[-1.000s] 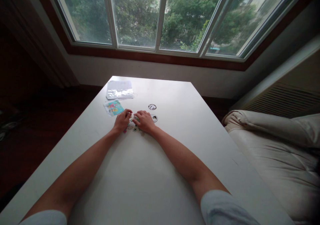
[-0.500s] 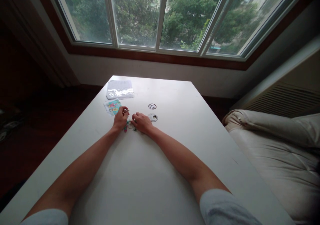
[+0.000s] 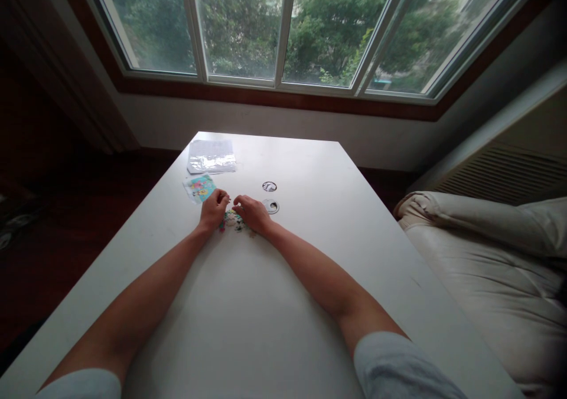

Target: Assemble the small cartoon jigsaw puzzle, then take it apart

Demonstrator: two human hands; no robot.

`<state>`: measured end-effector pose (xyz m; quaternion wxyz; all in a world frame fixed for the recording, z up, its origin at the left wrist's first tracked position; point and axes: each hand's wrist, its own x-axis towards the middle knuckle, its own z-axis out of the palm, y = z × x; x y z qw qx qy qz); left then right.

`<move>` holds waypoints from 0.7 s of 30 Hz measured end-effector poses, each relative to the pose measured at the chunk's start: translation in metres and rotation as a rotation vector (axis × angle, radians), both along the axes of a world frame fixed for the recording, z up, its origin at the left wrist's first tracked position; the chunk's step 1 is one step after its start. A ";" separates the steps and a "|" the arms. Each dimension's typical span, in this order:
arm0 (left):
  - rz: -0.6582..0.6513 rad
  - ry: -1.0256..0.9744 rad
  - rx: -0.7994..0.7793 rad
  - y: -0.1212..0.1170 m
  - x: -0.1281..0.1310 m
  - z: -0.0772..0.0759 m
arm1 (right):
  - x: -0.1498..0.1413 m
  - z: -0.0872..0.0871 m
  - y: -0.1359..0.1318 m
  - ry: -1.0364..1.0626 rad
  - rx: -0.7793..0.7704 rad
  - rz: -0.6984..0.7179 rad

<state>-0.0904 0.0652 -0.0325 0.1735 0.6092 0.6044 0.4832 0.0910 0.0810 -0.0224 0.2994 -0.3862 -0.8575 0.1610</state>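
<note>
A loose pile of small flat pieces point(image 3: 231, 219), green, pink, white and dark, lies on the white table point(image 3: 230, 310) between my hands. At its left edge my left hand point(image 3: 214, 208) is closed in a pinch, with a tiny light piece just showing at the fingertips. My right hand point(image 3: 253, 212) reaches over the pile's right side, fingers bent and drawn together toward the left hand. Whatever it may hold is too small to make out. Just right of that hand lies a round, pale lid-like disc point(image 3: 271, 205) with a dark spot.
A colourful picture card point(image 3: 200, 187) lies beyond my left hand. Behind it is a clear plastic sleeve point(image 3: 211, 156) with pale sheets. Another round disc point(image 3: 269, 186) rests farther back. To the right of the table stands a beige padded seat point(image 3: 482, 257); a window is ahead.
My right hand has lifted a little from the pile, its fingers rising toward my left hand. More of the small pieces now show. The left hand has barely moved.
</note>
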 end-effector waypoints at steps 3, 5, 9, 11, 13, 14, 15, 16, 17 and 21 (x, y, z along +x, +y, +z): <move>0.023 0.072 0.016 -0.001 0.001 0.002 | 0.002 -0.004 0.008 0.178 -0.042 0.034; 0.028 0.107 0.050 -0.001 0.002 0.003 | 0.003 -0.006 0.013 0.302 -0.082 0.053; 0.007 0.195 0.096 -0.002 0.002 0.006 | 0.003 -0.009 0.019 0.468 -0.148 0.111; 0.001 0.218 0.090 -0.003 0.002 0.008 | 0.002 -0.011 0.020 0.529 -0.220 0.133; 0.002 0.223 0.083 -0.004 0.002 0.009 | 0.001 -0.012 0.019 0.585 -0.310 0.155; 0.001 0.221 0.080 -0.004 0.001 0.010 | 0.001 -0.013 0.019 0.610 -0.349 0.167; 0.000 0.218 0.077 -0.004 0.001 0.010 | 0.001 -0.013 0.018 0.632 -0.380 0.177; -0.002 0.214 0.076 -0.004 0.001 0.010 | 0.001 -0.013 0.018 0.650 -0.405 0.185; -0.004 0.210 0.076 -0.004 0.001 0.009 | 0.001 -0.012 0.017 0.664 -0.422 0.190; -0.015 0.212 0.066 -0.003 0.000 0.008 | 0.001 -0.008 0.013 0.709 -0.430 0.187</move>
